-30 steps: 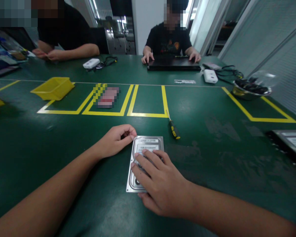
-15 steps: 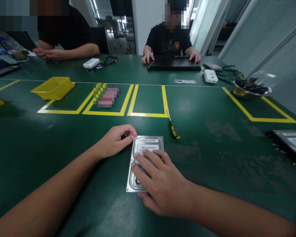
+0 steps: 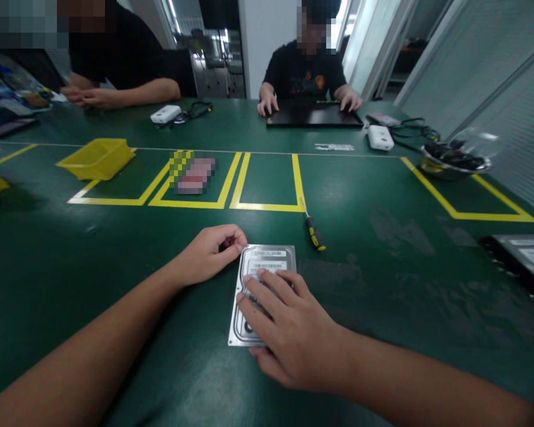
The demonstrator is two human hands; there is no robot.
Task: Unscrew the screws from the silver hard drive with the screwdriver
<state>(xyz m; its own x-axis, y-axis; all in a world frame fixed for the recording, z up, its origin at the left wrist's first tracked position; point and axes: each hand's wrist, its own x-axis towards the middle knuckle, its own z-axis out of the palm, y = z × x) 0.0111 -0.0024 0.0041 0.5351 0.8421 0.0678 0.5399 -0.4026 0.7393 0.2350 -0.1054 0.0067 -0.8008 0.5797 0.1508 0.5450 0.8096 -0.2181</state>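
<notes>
A silver hard drive [image 3: 267, 256] lies flat on the green table, its label side up with barcodes near the far end. My right hand [image 3: 289, 329] rests over its near half with the fingers spread, hiding much of the label. The right thumb lies at the drive's near edge. At the far left corner, my left hand [image 3: 216, 252] has its fingers curled, thumb and fingertips together against the drive's corner. Beyond the drive, slightly right, is a screwdriver [image 3: 315, 233] with a black and yellow handle.
Yellow tape outlines [image 3: 267, 207] mark the table. Farther back are a yellow bin [image 3: 97, 159], a bowl of dark parts [image 3: 454, 161] and white adapters with cables [image 3: 380, 137]. Another drive [image 3: 523, 261] lies at right. Two people sit opposite, one with hands on a black panel [image 3: 314, 115].
</notes>
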